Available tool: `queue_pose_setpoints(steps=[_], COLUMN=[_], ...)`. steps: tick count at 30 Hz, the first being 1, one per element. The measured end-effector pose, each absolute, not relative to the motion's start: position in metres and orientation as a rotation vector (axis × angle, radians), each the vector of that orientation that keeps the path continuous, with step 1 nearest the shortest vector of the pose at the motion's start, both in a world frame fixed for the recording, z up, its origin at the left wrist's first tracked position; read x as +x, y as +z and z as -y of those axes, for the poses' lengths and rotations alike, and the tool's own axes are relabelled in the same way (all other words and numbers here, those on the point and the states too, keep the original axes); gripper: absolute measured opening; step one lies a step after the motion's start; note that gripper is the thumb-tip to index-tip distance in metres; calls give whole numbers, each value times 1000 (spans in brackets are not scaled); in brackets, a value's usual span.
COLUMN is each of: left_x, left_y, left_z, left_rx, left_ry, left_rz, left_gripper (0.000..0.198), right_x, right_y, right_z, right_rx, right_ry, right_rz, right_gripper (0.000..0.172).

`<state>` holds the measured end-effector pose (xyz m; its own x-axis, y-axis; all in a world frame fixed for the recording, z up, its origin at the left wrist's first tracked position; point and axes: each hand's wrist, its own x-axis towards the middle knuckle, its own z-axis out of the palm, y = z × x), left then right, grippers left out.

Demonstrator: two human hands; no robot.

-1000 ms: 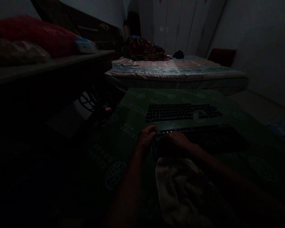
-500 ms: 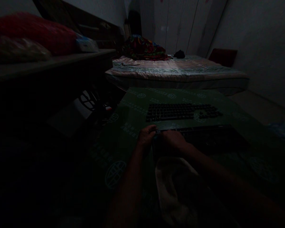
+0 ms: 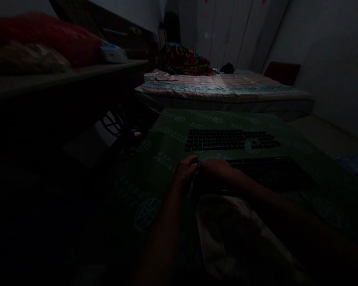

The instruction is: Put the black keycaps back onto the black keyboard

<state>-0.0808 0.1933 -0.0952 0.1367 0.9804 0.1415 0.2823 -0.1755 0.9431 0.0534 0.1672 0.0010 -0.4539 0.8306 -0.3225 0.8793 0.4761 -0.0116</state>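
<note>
Dark keyboard body (image 3: 277, 172), one, long and low, centre to right of the frame, both hands at its left end. Handling, as judged: the left end is best kept steady by the left hand (image 3: 186, 169) while the right hand (image 3: 217, 169) works in small, light movements; pressure should go straight down or straight up rather than sideways, so that nothing is levered askew; in light this poor, feeling for each edge with the fingertips seems safer than trusting the eye, and sleeves and wrists are better kept clear of the key rows (image 3: 220, 140) beyond. Position: the body extends rightward from the hands, its left end partly covered by the right hand, its long right portion bare of any hand. Left hand: at the upper left corner of the body, fingers bent and drawn close together; whether it grips or merely rests there cannot be told. Right hand: just beside the left, curled narrow over the body, fingertips hidden; whether anything is pinched cannot be told. Also listed: the key rows, dark, laid out above the body on the green tabletop (image 3: 164, 141), apart from both hands; one pale cloth (image 3: 210, 242), crumpled, lower centre, below the body and beside the right forearm.
</note>
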Motion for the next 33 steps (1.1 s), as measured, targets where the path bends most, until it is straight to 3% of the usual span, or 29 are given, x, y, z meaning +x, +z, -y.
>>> queue_pose_setpoints(steps=[33], left_x=[-79], left_y=[-86], left_z=[-188], left_rx=[1619], left_ry=[1095], left_rz=[-1286], left_gripper=[32], right_x=[63], right_y=[-3], right_z=[-163], right_rx=[1277], right_ry=[-112], right_rz=[-2557], right_gripper=[28])
